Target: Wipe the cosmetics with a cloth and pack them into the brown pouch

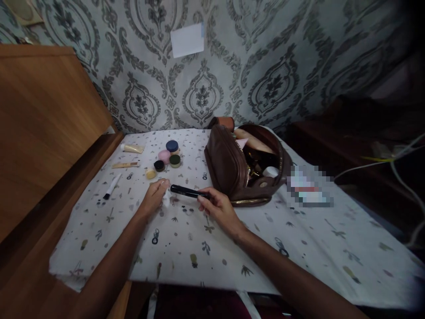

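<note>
My right hand [217, 206] grips one end of a slim black cosmetic tube [186, 191] with pale lettering, held nearly level above the cloth. At the tube's other end, my left hand [156, 195] has its fingers pinched on a crumpled white tissue [166, 199]. Whether the left fingertips touch the tube itself I cannot tell. Just beyond my left hand stand a small yellow-lidded jar [150, 173], a black-lidded jar [159, 166], a dark green-lidded jar [175, 161], a pink round container [164, 156] and a blue-lidded jar [172, 146].
An unzipped brown bag [226, 164] full of items stands on the right of the patterned tablecloth [206, 248]. A blurred-out packet [310, 188] lies beside it. Leftward are a beige tube [132, 149], a thin tan item [125, 165] and a white tube with black cap [112, 186]. Wooden furniture [49, 115] borders the left.
</note>
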The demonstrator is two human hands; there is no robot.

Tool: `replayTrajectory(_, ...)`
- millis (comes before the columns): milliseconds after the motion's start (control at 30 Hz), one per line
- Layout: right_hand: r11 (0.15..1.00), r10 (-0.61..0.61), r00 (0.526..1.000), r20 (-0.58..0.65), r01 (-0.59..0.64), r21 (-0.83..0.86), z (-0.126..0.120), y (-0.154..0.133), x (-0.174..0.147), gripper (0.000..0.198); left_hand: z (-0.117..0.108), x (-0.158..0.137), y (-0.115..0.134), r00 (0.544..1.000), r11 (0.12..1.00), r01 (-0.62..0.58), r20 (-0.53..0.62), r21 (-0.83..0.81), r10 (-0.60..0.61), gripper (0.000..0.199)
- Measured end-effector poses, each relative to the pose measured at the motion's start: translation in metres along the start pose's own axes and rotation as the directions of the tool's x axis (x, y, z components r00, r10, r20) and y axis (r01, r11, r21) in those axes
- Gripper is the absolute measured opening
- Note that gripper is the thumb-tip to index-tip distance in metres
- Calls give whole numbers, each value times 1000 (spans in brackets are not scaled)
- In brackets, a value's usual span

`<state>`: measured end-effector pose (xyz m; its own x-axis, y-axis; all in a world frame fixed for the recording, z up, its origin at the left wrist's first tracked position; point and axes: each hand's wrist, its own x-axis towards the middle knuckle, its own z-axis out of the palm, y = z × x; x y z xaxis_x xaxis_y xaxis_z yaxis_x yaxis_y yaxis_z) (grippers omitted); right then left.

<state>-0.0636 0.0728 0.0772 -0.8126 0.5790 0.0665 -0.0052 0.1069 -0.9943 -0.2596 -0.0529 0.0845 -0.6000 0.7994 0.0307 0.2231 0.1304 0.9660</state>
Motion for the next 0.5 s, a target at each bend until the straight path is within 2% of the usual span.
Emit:
replayTrajectory(67, 1000, 28, 999, 20, -28, 12, 1, -2, 0, 39, 0, -2, 2, 1000, 1000, 7, 13, -23, -7, 41)
replayTrajectory(200, 952, 174, 982, 76, -187, 240, 3, -2, 0, 49, 0, -4, 4, 999, 997, 26, 36, -73, -23, 34)
replayTrajectory(267, 925, 204, 976, 79, -219, 309, 4, 0, 1, 53, -1, -4, 4, 999, 997, 26, 20, -74, -25, 33)
replayTrajectory(367, 960, 124, 992, 29, -127, 248, 4, 3, 2, 51, -1, -4, 5, 999, 996, 42, -23, -73, -44, 34)
replayTrajectory(500, 997, -65, 996, -68, 62, -35, 5, 8, -1, 45, 3, -9, 12, 994, 992, 71, -73, -107, -79, 35)
